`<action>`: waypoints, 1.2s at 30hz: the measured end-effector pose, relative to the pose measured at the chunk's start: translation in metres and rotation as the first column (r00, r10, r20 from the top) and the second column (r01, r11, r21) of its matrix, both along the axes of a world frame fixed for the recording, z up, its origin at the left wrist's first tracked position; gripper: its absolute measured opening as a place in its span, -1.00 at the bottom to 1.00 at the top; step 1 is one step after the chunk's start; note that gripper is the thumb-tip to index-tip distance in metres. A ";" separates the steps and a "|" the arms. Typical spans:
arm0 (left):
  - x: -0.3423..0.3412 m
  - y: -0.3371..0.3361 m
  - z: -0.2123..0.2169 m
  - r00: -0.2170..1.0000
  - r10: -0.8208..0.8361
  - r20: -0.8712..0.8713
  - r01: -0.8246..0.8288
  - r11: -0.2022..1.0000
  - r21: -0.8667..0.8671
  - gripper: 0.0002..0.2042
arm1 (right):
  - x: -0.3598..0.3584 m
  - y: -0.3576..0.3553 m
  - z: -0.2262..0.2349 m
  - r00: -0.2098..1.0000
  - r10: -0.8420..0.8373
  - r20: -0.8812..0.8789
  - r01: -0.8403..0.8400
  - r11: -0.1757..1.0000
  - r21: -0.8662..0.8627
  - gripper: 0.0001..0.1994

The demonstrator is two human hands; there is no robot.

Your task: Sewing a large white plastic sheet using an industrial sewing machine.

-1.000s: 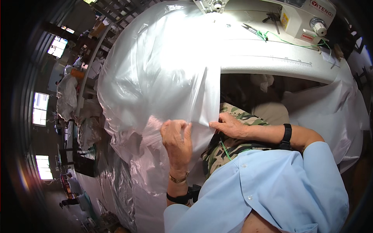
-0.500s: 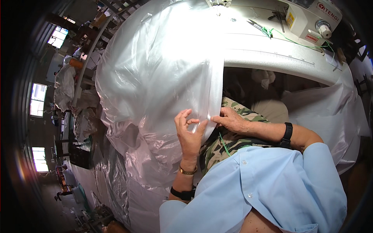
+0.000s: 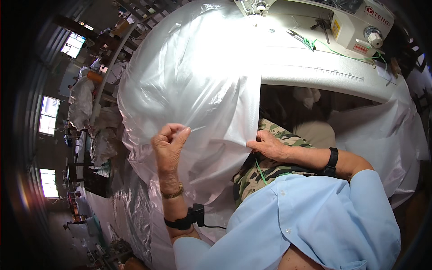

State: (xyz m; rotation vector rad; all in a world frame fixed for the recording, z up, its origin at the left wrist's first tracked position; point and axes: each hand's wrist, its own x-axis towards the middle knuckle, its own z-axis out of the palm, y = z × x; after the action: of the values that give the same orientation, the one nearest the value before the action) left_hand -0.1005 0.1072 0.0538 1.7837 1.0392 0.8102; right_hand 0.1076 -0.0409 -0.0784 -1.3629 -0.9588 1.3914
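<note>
A wide sheet of shiny, see-through plastic film (image 3: pixel 157 94) spreads over the left of the sewing table and hangs down toward my lap. Along its right side runs a whitish, finely textured sheet edge (image 3: pixel 249 105). My left hand (image 3: pixel 168 144) is raised over the film, thumb and fingers pinched together on a fold that stretches away to the right. At the hanging right edge, my right hand (image 3: pixel 269 146) grips the whitish sheet between thumb and curled fingers. Its fingertips are partly hidden.
The sewing machine's head (image 3: pixel 258 8) and white body (image 3: pixel 360 27) stand at the far side. Thread snips (image 3: pixel 297 36) and green thread (image 3: pixel 309 43) lie on the white table (image 3: pixel 310 67). More pale sheeting (image 3: pixel 378 135) hangs at right.
My left hand has moved left, away from my right hand, drawing the film with it. The folded strip along the edge has spread out. My right hand stays at the edge.
</note>
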 end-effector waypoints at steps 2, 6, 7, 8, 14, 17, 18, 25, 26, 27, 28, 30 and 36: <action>0.004 -0.006 0.025 0.983 -0.167 -0.070 0.174 0.979 0.108 -0.91 | 0.000 -0.001 0.003 1.000 0.015 0.017 -0.016 0.999 0.036 -0.70; 0.031 -0.053 0.010 0.891 -0.325 -0.318 0.388 0.908 0.158 -0.88 | -0.003 -0.004 0.008 0.998 0.043 -0.040 -0.037 0.991 0.130 -0.69; 0.037 -0.065 0.000 0.879 -0.339 -0.336 0.421 0.882 0.211 -0.86 | -0.004 -0.006 0.010 0.997 0.038 -0.060 -0.028 0.987 0.159 -0.69; 0.044 -0.074 -0.011 0.868 -0.354 -0.349 0.447 0.863 0.235 -0.83 | -0.004 -0.008 0.012 0.997 0.018 -0.069 -0.005 0.984 0.179 -0.71; 0.051 -0.097 -0.043 0.771 -0.171 -0.614 0.531 0.704 0.471 -0.87 | -0.003 -0.023 0.029 0.997 0.002 -0.075 0.016 0.970 0.242 -0.71; 0.055 -0.097 -0.045 0.808 -0.203 -0.553 0.552 0.590 0.589 -0.90 | -0.004 -0.032 0.035 1.000 -0.023 -0.018 0.027 0.967 0.254 -0.72; 0.057 -0.097 -0.045 0.817 -0.208 -0.538 0.547 0.576 0.608 -0.90 | -0.005 -0.034 0.036 0.999 -0.043 -0.003 0.042 0.958 0.283 -0.73; 0.059 -0.099 -0.045 0.789 -0.220 -0.574 0.568 0.617 0.544 -0.83 | -0.008 -0.038 0.035 0.961 -0.103 0.256 0.023 0.954 0.298 -0.79; 0.058 -0.099 -0.044 0.776 -0.248 -0.580 0.570 0.668 0.479 -0.83 | -0.008 -0.039 0.035 0.947 -0.119 0.299 0.016 0.946 0.325 -0.79; 0.056 -0.097 -0.044 0.778 -0.244 -0.579 0.566 0.672 0.477 -0.83 | -0.008 -0.039 0.035 0.930 -0.136 0.342 0.008 0.937 0.350 -0.79; 0.055 -0.095 -0.044 0.812 -0.320 -0.487 0.535 0.741 0.405 -0.89 | -0.008 -0.040 0.035 0.930 -0.129 0.344 0.002 0.938 0.347 -0.79; 0.053 -0.090 -0.046 0.846 -0.375 -0.379 0.501 0.802 0.325 -0.93 | -0.009 -0.039 0.035 0.896 -0.160 0.415 -0.025 0.913 0.406 -0.81; 0.057 -0.072 -0.068 0.932 -0.361 -0.021 0.351 0.915 -0.198 -0.74 | -0.012 -0.026 0.030 0.673 -0.280 0.684 -0.238 0.794 0.559 -0.84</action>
State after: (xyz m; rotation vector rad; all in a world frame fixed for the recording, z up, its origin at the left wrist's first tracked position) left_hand -0.0433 0.0355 -0.0144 1.7669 0.7644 0.4214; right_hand 0.0957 -0.0672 -0.0481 -1.3990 -1.7442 0.3258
